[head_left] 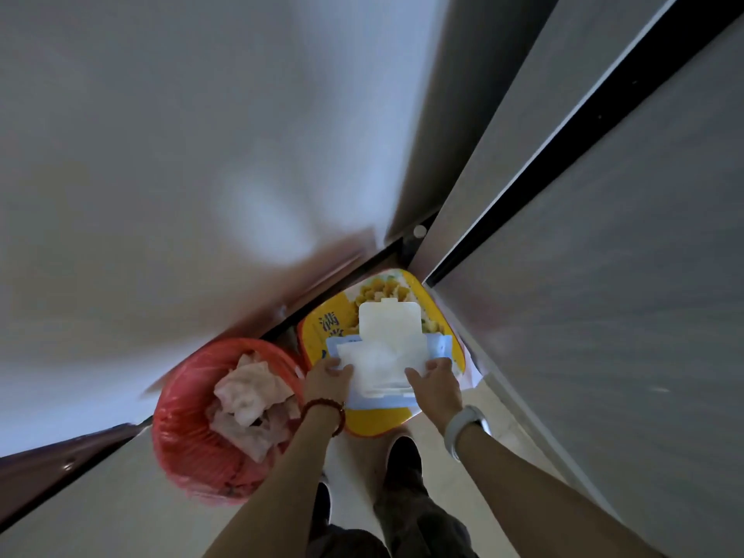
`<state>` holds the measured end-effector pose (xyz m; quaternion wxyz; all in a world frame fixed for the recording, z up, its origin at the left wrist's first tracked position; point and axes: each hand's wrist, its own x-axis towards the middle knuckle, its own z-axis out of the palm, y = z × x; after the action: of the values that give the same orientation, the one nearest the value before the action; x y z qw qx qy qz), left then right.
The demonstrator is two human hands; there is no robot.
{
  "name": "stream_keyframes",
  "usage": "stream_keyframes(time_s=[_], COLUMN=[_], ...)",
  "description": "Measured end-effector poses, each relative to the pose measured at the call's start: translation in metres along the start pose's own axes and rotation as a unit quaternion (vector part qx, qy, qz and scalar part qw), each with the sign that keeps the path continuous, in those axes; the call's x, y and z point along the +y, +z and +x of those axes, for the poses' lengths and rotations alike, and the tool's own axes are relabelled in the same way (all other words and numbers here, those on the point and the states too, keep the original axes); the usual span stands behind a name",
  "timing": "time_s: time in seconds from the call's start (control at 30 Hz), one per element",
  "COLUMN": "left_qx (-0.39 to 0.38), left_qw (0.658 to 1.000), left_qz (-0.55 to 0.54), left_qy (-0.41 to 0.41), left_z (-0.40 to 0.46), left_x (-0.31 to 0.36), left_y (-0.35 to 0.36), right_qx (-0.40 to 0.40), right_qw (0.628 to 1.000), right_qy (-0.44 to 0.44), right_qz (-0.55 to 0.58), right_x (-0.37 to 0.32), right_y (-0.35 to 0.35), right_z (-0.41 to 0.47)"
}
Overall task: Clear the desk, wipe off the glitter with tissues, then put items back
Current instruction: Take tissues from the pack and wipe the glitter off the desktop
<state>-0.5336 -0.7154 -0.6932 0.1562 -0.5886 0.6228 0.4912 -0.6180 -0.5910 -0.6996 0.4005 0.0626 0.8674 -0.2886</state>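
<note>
A pale blue pack of wet wipes (441,345) with its white flip lid (389,320) raised lies on a yellow box (322,328) on the floor. A white wipe (372,366) sticks out of the opening. My left hand (325,380) pinches the wipe's left edge. My right hand (437,382) grips the wipe's right side and rests on the pack. Left of the box stands a bin with a red bag (189,428) holding several crumpled white tissues (251,400).
A white wall fills the left and top. Grey cabinet doors (604,275) with a dark gap rise on the right, close to the box. My feet in dark shoes (402,457) stand on the pale floor just below the box.
</note>
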Motion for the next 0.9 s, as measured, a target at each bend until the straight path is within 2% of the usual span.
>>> stream_keyframes(time_s=[0.1,0.23,0.37,0.43,0.53,0.57,0.63,0.73,0.8,0.9], left_qx=[-0.014,-0.003,0.104,0.121,0.145,0.135,0.057,-0.078,-0.117,-0.112], left_qw=[1.0,0.996,0.986,0.979,0.976,0.974,0.965,0.917,0.881,0.864], left_qz=[0.006,-0.024,-0.104,-0.142,-0.098,-0.101,-0.173,-0.302,-0.36,-0.395], left_qy=[0.011,0.083,0.085,0.08,0.13,0.149,0.188,0.25,0.283,0.291], left_z=[-0.002,-0.025,-0.064,-0.09,-0.13,-0.143,-0.17,-0.215,-0.24,-0.274], left_x=[0.006,0.023,0.037,0.044,0.049,0.05,0.051,0.055,0.058,0.06], left_y=[-0.001,-0.012,-0.048,-0.073,-0.104,-0.114,-0.132,-0.154,-0.164,-0.173], right_qx=[0.022,0.038,0.037,0.016,-0.022,-0.047,-0.135,-0.238,-0.239,-0.212], right_qw=[0.999,0.999,0.989,0.976,0.947,0.93,0.895,0.861,0.865,0.866], right_qy=[0.04,-0.003,-0.111,-0.179,-0.319,-0.365,-0.413,-0.433,-0.433,-0.449], right_qz=[0.018,0.002,0.09,0.124,0.039,-0.015,-0.101,-0.122,-0.086,-0.063], right_x=[-0.004,-0.016,-0.046,-0.067,-0.104,-0.116,-0.141,-0.176,-0.193,-0.207], right_y=[0.002,-0.006,-0.034,-0.057,-0.092,-0.101,-0.119,-0.14,-0.15,-0.151], right_z=[0.006,-0.007,-0.056,-0.087,-0.131,-0.143,-0.167,-0.206,-0.228,-0.259])
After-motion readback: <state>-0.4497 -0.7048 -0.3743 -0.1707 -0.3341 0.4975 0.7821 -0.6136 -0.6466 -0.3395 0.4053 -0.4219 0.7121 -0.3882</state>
